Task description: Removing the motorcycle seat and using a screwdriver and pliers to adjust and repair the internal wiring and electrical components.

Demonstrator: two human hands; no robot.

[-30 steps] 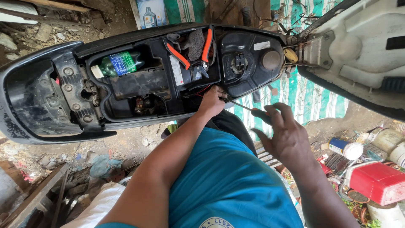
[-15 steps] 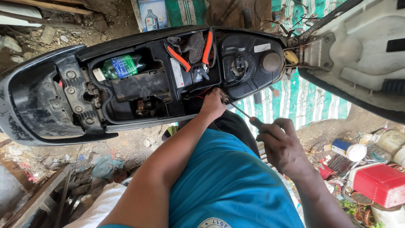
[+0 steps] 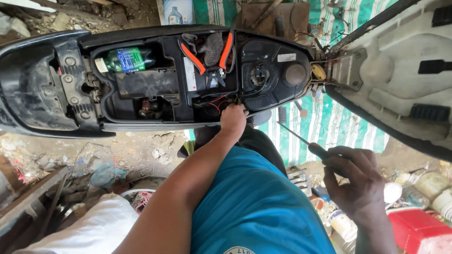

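Observation:
My left hand reaches into the open under-seat compartment of a black scooter, fingers at red wires by the compartment's near edge. My right hand grips a dark-handled screwdriver whose thin shaft points up-left toward the scooter, clear of it. Orange-handled pliers lie in the compartment beside a grey rag. A green plastic bottle lies at the compartment's left end. The raised seat stands open at the right.
A green-and-white striped tarp lies under the scooter. A red box and several small tubs and cans sit at lower right. Rubble, dirt and wooden planks cover the ground at left. My blue shirt fills the bottom middle.
My right hand with the screwdriver has drawn back and to the right, away from the scooter. My left hand stays at the compartment's edge.

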